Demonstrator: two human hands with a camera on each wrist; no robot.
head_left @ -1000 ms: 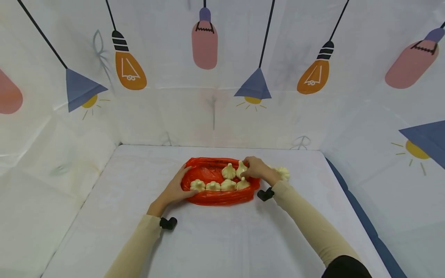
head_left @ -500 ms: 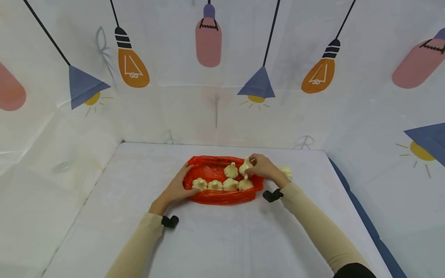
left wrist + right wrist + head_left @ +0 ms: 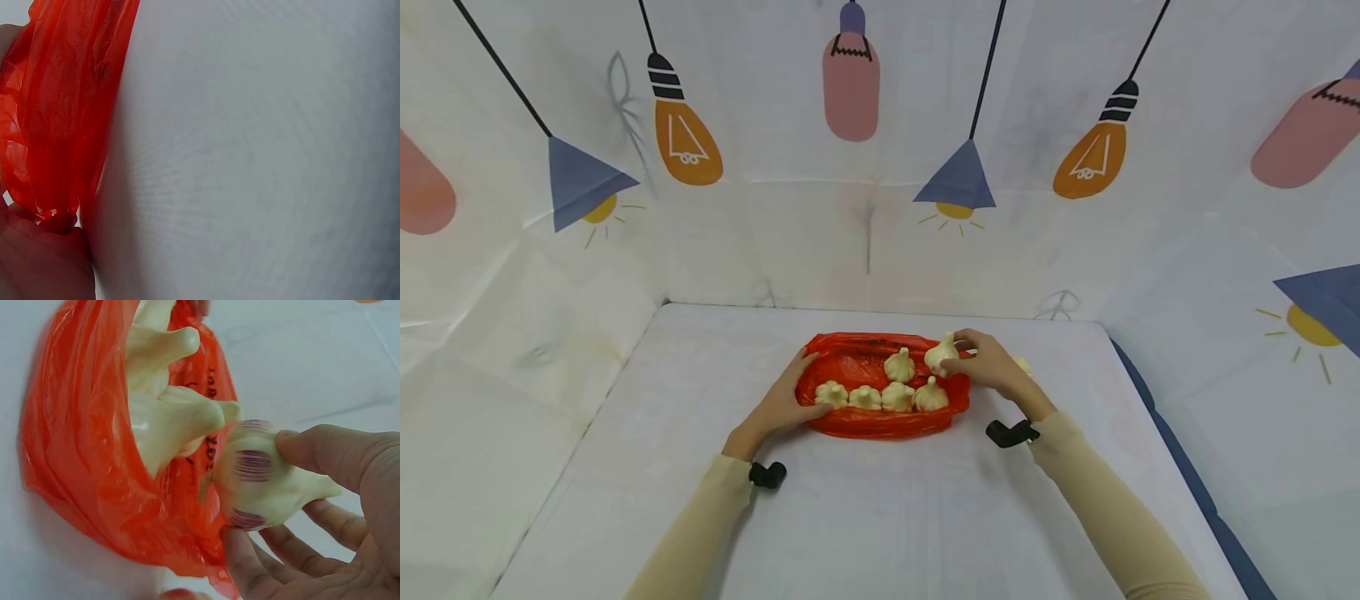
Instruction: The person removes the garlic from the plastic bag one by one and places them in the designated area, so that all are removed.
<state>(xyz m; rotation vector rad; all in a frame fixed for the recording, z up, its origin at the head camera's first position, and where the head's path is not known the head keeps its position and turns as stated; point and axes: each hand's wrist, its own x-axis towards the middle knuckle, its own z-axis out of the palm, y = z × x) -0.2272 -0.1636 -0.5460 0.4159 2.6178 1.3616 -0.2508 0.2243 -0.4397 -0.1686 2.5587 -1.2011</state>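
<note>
**Garlic bulb held at the right end of an orange bag**

A pale garlic bulb with purple streaks [image 3: 259, 481] is pinched between the thumb and fingers of the right hand [image 3: 992, 364], just above the right end of a crumpled orange plastic bag [image 3: 857, 421] that lies on the white-covered table [image 3: 880, 517]. In the right wrist view the bulb's root end is seen close up, while the hand itself is cut off by the frame edge. Five more cream garlic bulbs [image 3: 882, 395] are seen inside the bag, four in a near row and one behind. The bag's left end is gripped by the left hand [image 3: 781, 406]; in the left wrist view only a fold of orange film and a blurred part of the palm can be made out. Another pale bulb [image 3: 1022, 365] is mostly hidden behind the right hand.
</note>
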